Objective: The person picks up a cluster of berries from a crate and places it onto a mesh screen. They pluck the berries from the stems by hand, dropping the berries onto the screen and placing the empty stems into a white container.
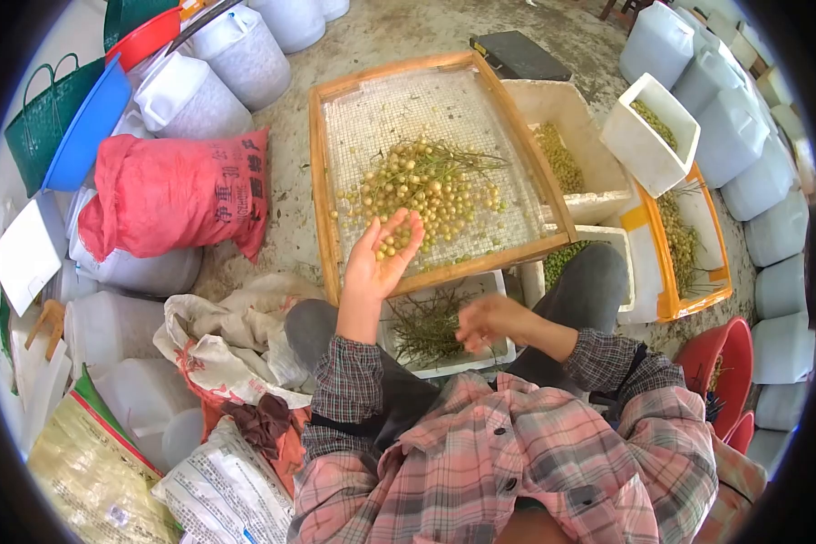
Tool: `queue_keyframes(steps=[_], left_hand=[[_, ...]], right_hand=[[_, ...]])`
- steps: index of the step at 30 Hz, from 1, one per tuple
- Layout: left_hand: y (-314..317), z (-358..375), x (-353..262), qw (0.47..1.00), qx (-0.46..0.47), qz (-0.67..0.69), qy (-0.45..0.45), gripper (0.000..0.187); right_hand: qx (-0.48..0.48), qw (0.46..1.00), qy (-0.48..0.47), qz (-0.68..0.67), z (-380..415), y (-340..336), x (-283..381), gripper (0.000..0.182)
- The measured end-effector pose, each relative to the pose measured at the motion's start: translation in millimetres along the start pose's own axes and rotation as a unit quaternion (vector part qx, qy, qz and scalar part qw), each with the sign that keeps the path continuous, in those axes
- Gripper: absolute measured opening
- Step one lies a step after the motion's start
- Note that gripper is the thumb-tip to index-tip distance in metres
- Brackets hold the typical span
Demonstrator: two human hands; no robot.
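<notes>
A wood-framed mesh screen (354, 127) lies before me, with a pile of small yellow-green round fruits (412, 181) and thin green stems on it. My left hand (387, 257) is over the screen's near side, palm turned up and fingers extended apart; fruits show between thumb and fingers, right at the pile's near edge. Between my knees stands a white box holding a tangle of bare dark-green stems (426, 326). My right hand (494, 322) hangs over the right part of this box, fingers loosely bent and slightly apart, with nothing visible in them.
Right of the screen are foam boxes (598, 204) of fruit, a tilted white box (666, 163) and an orange-rimmed crate (698, 172). A red sack (186, 195) and white woven sacks (236, 335) lie left. Plastic jugs (730, 122) line the right side; a red basin (730, 363) sits nearby.
</notes>
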State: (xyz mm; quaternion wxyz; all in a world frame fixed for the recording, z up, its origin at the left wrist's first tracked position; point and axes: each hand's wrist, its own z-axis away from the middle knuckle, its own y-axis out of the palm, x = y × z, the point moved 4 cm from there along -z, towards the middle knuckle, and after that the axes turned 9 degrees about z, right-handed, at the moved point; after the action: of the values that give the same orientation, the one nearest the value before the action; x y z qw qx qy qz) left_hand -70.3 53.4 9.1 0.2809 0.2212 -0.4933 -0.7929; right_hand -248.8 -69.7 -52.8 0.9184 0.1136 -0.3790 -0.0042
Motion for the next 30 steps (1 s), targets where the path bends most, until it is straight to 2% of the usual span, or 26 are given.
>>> queue_keyframes(steps=[2,3,4,6,7,9,12,16,18,19,22,25,30], left_hand=[[4,1,4,0.998,0.032,0.025,-0.039,0.048],[4,2,7,0.996,0.047,0.037,-0.060,0.050],[3,1,9,0.996,0.048,0.033,-0.066,0.049],[1,-2,12,0.995,0.050,0.022,-0.079,0.047],[9,2,15,0.998,0.011,0.005,-0.062,0.044],[20,13,21,0.997,-0.071,-0.025,-0.023,0.039],[9,5,18,0.995,-0.024,-0.092,-0.002,0.029],[5,1,18,0.993,0.048,-0.084,-0.072,0.023],[7,1,23,0.988,0.054,-0.091,-0.115,0.021],[5,-2,21,0.990,0.037,-0.099,-0.093,0.021],[-4,-12,17,0.992,0.006,-0.120,-0.043,0.023],[-2,-16,18,0.990,0.007,-0.140,-0.035,0.026],[-1,-18,18,0.974,0.019,-0.225,-0.007,0.033]], right_hand=[[-0.108,0.960,-0.233,0.112,8,-12,62,0.016],[-0.223,0.883,-0.357,0.208,24,-11,101,0.014],[-0.328,0.765,-0.468,0.297,38,-8,135,0.015],[-0.351,0.665,-0.543,0.373,31,-7,167,0.013],[-0.359,0.609,-0.577,0.409,30,-7,175,0.012],[-0.306,0.625,-0.527,0.488,12,-11,175,0.010],[-0.265,0.661,-0.470,0.522,-11,-22,171,0.006],[-0.216,0.718,-0.448,0.487,-19,-36,162,0.004],[-0.266,0.698,-0.455,0.486,-12,-39,162,0.005],[-0.290,0.687,-0.459,0.484,-8,-39,165,0.007],[-0.197,0.689,-0.503,0.483,1,-22,171,0.014],[-0.189,0.677,-0.471,0.533,-8,-22,172,0.019],[-0.235,0.632,-0.424,0.604,-14,-18,173,0.012]])
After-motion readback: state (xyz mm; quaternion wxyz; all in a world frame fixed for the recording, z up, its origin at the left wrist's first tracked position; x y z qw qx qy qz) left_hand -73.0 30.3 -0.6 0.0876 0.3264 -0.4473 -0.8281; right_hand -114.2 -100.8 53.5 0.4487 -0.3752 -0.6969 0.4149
